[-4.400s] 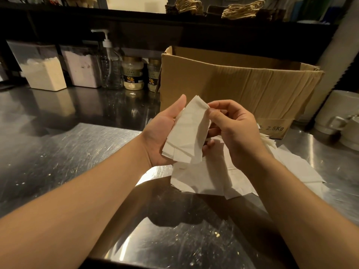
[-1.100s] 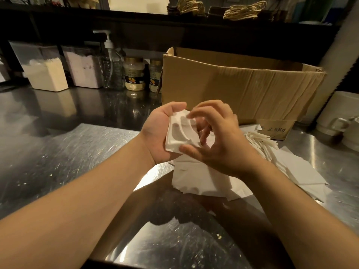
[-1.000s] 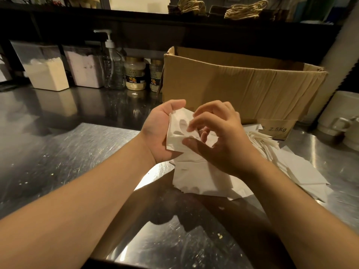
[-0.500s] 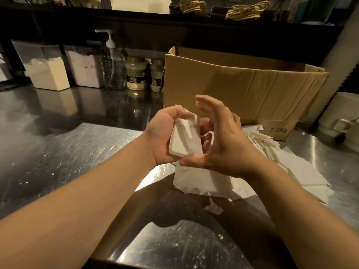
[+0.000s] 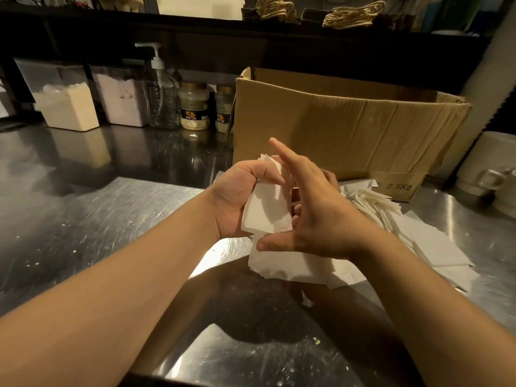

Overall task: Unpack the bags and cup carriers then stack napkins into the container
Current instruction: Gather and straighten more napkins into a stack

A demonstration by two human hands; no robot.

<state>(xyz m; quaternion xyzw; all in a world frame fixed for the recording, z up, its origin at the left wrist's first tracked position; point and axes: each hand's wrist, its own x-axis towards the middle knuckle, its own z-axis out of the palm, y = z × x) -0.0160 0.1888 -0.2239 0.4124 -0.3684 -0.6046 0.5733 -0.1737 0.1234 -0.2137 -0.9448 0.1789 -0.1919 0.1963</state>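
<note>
From the head view, the left hand (image 5: 233, 201) holds a small stack of white napkins (image 5: 266, 209) upright above the steel counter (image 5: 83, 219), thumb curled over the front near the top and the other fingers behind, out of sight. The right hand (image 5: 315, 219) stands edge-on against the stack's right side, fingers straight and spread, thumb stretched under its lower edge; it grips nothing. Below and to the right, more napkins (image 5: 293, 268) lie loose on the counter, partly covered by the right wrist. Just behind them stands an open cardboard box (image 5: 349, 129); its inside cannot be seen. A white mug (image 5: 491, 174) is cut off at the right edge. The jar labels at the back are too small to read.
</note>
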